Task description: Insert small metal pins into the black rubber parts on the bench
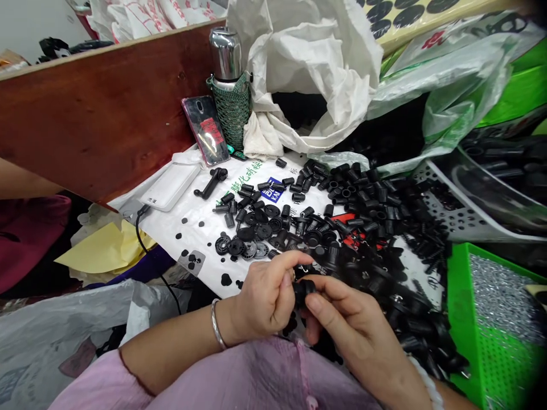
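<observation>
My left hand [265, 299] and my right hand [354, 324] meet above a white printed sheet [200, 228]. Between their fingertips is a small black plastic part [304, 292], partly hidden by my fingers. Both hands grip it. Just beyond my fingers, a large scatter of black plastic fittings [363, 228] covers the sheet. Black toothed discs [235, 246] and short black tubes [243, 196] lie further left. A black plastic crank-shaped piece [209, 182] sits near the sheet's far edge.
A wooden board [98, 119] runs along the far left. Near it stand a phone [205, 130], a steel flask in green netting [228, 85] and a white power bank [171, 185]. White sacks [307, 74] sit behind. A green tray of metal bits [496, 307] is at right. A co-worker's arm [21, 179] shows at left.
</observation>
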Demonstrator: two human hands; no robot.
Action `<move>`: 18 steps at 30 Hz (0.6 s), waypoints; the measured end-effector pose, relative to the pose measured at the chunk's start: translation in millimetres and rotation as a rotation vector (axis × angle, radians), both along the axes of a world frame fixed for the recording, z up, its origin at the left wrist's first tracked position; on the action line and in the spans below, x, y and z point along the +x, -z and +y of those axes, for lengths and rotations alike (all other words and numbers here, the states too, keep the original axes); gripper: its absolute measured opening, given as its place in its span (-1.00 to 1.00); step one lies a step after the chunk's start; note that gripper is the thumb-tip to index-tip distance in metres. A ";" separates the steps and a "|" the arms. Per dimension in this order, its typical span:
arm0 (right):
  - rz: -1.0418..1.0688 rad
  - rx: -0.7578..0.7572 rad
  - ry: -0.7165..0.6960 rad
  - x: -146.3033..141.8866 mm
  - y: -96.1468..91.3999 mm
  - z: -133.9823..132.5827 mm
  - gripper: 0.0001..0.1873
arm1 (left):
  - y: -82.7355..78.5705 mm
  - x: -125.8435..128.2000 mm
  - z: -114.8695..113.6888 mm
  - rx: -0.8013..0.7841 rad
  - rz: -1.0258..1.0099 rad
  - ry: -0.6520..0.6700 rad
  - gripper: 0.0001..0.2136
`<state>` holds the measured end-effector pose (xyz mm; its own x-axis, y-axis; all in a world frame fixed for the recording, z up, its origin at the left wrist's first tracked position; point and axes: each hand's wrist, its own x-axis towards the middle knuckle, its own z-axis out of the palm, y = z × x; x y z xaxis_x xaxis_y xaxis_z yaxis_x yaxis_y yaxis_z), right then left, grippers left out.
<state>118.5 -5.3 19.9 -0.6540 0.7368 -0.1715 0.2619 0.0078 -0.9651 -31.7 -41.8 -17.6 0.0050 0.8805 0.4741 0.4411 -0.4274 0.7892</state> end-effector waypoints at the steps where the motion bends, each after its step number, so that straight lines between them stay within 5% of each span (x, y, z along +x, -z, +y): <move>1: 0.008 -0.102 0.010 -1.8 -0.4 -0.3 -0.71 | 0.6 -1.2 0.0 0.018 0.014 -0.002 -0.73; 5: 0.062 -0.393 0.029 -7.2 1.7 1.5 -0.63 | -0.1 -3.8 1.7 0.066 0.019 -0.023 -0.74; 7: 0.079 -0.407 0.044 -6.9 1.6 4.7 -0.62 | -1.5 -2.7 4.6 0.054 0.024 -0.030 -0.74; 9: 0.046 -0.243 0.059 -1.9 -1.8 10.4 -0.65 | -2.9 -0.3 9.0 0.018 0.048 -0.010 -0.74; 14: -0.295 0.538 0.183 44.5 -18.7 41.6 -0.58 | -3.4 3.1 24.1 -0.018 0.237 -0.005 -0.74; 18: -0.609 0.706 0.415 106.3 -20.8 75.6 -0.62 | -2.5 1.1 38.6 0.052 0.374 -0.046 -0.75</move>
